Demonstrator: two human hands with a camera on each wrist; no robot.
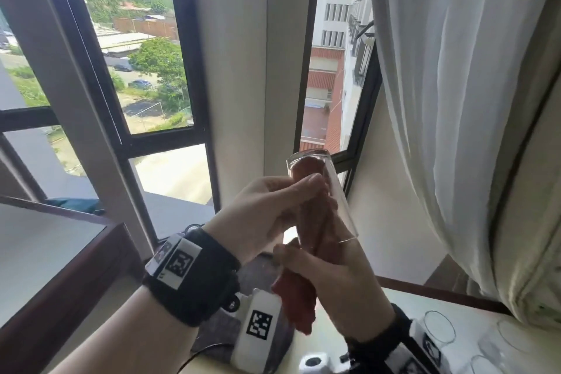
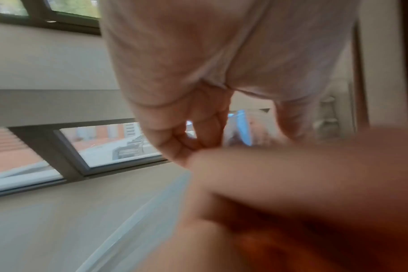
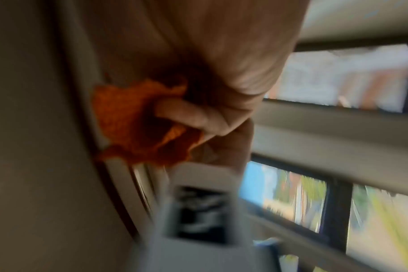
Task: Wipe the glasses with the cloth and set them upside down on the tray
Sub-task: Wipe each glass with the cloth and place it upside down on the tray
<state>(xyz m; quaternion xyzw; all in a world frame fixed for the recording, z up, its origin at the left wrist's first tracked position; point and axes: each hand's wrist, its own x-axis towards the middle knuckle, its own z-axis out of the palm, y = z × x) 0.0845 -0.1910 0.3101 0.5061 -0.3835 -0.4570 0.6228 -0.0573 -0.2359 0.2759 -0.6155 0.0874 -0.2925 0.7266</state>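
Note:
In the head view my left hand (image 1: 299,194) grips a tall clear glass (image 1: 331,179) raised in front of the window, base tilted up and away, mouth toward me. A red-orange cloth (image 1: 296,300) is stuffed into the glass, and its loose end hangs below. My right hand (image 1: 321,261) grips the cloth at the glass's mouth, with fingers reaching inside. The right wrist view is blurred and shows the cloth (image 3: 131,119) bunched under curled fingers (image 3: 193,114). In the blurred left wrist view, the left fingers (image 2: 198,127) curl downward. A grey tray (image 1: 212,340) lies below the hands.
Several more clear glasses (image 1: 440,328) stand on the pale table (image 1: 394,300) at lower right. A white curtain (image 1: 455,100) hangs at the right. A dark-framed window (image 1: 170,136) is ahead, and a wood-edged surface (image 1: 60,252) is at the left.

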